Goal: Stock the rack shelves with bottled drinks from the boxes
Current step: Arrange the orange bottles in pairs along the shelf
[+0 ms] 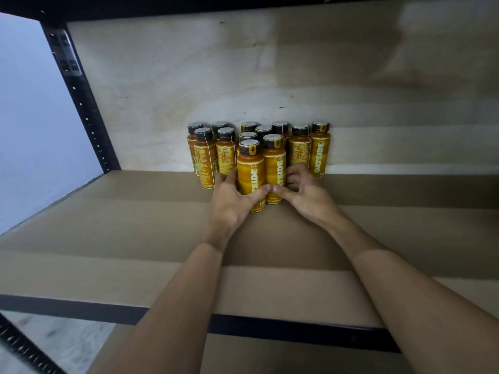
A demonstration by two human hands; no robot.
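Several yellow-orange bottles with dark caps stand upright in a cluster at the back of the brown shelf board [135, 225]. Two of them stand side by side in front of the rest. My left hand [232, 201] grips the front left bottle [249, 171], with its thumb across the label. My right hand [302, 193] grips the front right bottle [275, 163], fingers curled round its right side. The two thumbs almost touch in front of the pair. Both bottles rest on the shelf.
A black perforated upright [81, 103] rises at the left, with a pale wall [27, 130] beyond it. The shelf's black front rail [270, 330] crosses under my forearms. A light wooden back panel [243, 76] stands behind the bottles.
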